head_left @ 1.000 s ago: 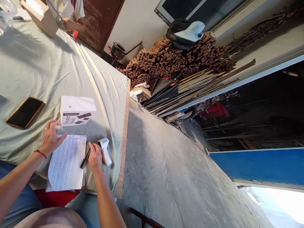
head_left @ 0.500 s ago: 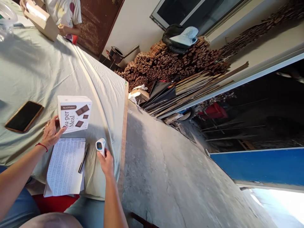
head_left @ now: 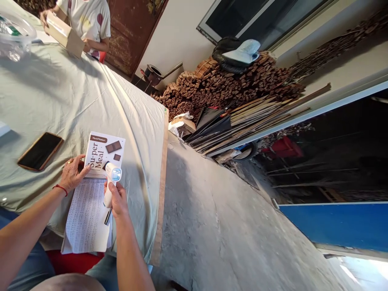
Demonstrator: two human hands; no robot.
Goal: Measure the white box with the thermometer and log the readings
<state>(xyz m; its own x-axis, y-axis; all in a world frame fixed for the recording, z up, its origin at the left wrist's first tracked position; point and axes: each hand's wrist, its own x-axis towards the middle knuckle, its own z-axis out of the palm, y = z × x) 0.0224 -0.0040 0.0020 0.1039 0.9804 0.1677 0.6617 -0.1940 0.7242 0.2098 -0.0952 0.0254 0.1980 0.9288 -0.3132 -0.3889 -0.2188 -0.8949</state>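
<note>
Head view: right hand, gripping the infrared thermometer, has brought it before the NutriMotion box that the left hand clasps, apparently pairing the two.

Surroundings of the work area. A smartphone in a tan case lies screen up on the cloth covering the bench. At the far end stand a clear plastic tub and a brown cardboard carton, the latter held by a second person. Behind: a brown door and a window. Stacked firewood lines the wall, with long wooden strips before it. Right: concrete floor and a blue panel.
</note>
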